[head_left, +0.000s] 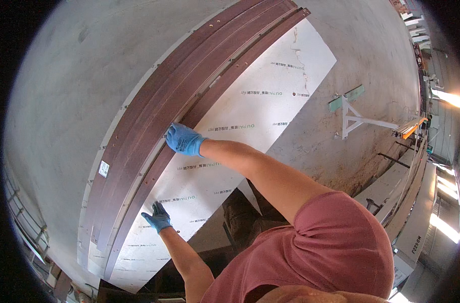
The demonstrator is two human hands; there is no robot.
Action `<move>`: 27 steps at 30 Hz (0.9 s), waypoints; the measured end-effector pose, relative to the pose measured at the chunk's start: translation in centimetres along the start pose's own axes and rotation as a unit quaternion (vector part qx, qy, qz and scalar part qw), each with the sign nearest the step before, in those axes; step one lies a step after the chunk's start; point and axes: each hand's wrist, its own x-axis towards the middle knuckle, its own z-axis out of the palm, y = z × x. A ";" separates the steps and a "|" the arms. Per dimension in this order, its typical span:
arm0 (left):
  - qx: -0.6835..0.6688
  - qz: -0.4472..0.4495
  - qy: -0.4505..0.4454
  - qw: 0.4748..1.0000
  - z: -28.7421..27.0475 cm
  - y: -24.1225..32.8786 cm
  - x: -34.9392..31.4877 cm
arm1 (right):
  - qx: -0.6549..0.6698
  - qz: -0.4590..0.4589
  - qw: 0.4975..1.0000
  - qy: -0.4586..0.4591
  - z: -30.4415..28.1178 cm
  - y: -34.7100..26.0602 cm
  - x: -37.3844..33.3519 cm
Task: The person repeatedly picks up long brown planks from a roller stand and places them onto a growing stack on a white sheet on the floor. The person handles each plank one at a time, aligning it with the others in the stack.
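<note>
My right hand (pixel 184 140), in a blue glove, is closed at the edge of a long dark brown board (pixel 148 183). Its fingers curl over into the narrow gap beside the board, and their tips are hidden. Below it, my left hand (pixel 158 219), also gloved, lies with fingers spread on a white panel (pixel 240 116) covered in printed film. The brown board runs along this panel's left side. Further brown boards (pixel 154 108) stand close behind, with small holes along them and a white label (pixel 104 168) near the lower left end.
A grey plaster wall (pixel 78 76) rises behind the boards. To the right, a white metal bracket (pixel 364 121) projects from the wall, with a green strip (pixel 347 98) at its base. Long panels (pixel 409 237) lean farther right. Dark material (pixel 242 214) lies beneath the white panel.
</note>
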 end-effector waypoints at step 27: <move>0.563 0.112 -0.084 0.815 6.7 -18.6 -13.5 | 0.192 0.710 0.673 -0.083 -21.9 1.0 -59.5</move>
